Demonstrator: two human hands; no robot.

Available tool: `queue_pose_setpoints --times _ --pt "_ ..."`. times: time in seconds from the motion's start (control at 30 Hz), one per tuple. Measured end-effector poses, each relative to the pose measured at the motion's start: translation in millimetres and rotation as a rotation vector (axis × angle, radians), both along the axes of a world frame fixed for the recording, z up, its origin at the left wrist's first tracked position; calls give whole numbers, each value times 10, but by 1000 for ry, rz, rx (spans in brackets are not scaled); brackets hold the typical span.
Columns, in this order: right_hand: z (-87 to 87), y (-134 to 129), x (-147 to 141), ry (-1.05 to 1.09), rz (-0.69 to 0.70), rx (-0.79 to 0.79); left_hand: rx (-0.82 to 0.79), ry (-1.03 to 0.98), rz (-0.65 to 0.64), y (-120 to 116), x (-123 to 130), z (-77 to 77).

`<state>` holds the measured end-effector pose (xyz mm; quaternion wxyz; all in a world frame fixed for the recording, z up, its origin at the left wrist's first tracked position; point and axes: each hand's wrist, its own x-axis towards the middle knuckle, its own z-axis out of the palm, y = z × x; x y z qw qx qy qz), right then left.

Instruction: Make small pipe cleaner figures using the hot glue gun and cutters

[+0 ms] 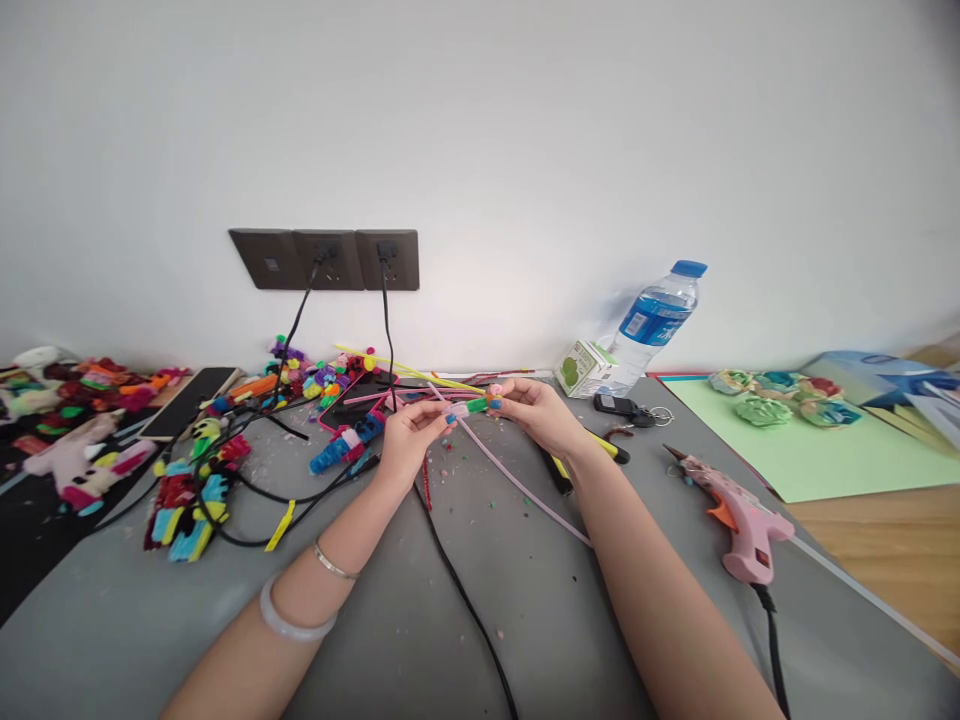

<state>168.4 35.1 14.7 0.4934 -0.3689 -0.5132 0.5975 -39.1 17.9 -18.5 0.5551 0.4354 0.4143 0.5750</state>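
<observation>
Between my two hands, above the middle of the grey table, is a small pipe-cleaner figure [475, 405] in green, pink and orange. My left hand [416, 432] pinches its pink end, where a long pale pink pipe cleaner [517, 482] crosses and trails down to the right. My right hand [541, 415] is closed on the orange end with thumb and fingertips. The fingers partly cover the figure, so its full shape cannot be made out. Yellow-handled pliers [559, 470] lie under my right wrist.
On the right lie a pink glue gun [750, 525], car keys [624, 408] and green paper [795, 470] bearing paper flowers. A water bottle [654, 325] leans on the wall beside a small box [583, 368]. Black cables [465, 590] and fuzzy figures [187, 505] spread leftward.
</observation>
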Motion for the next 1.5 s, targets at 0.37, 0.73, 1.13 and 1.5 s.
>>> queue_pose_setpoints --times 0.37,0.73,1.13,1.5 --pt "-4 0 -2 -14 4 -24 38 43 11 8 -5 7" --pt "-27 12 33 -9 42 -54 61 63 2 6 4 0" --pt "-24 18 48 -9 58 -77 106 74 -85 -25 27 20" --pt "12 -11 46 -16 85 -60 125 93 -91 -24 29 23"
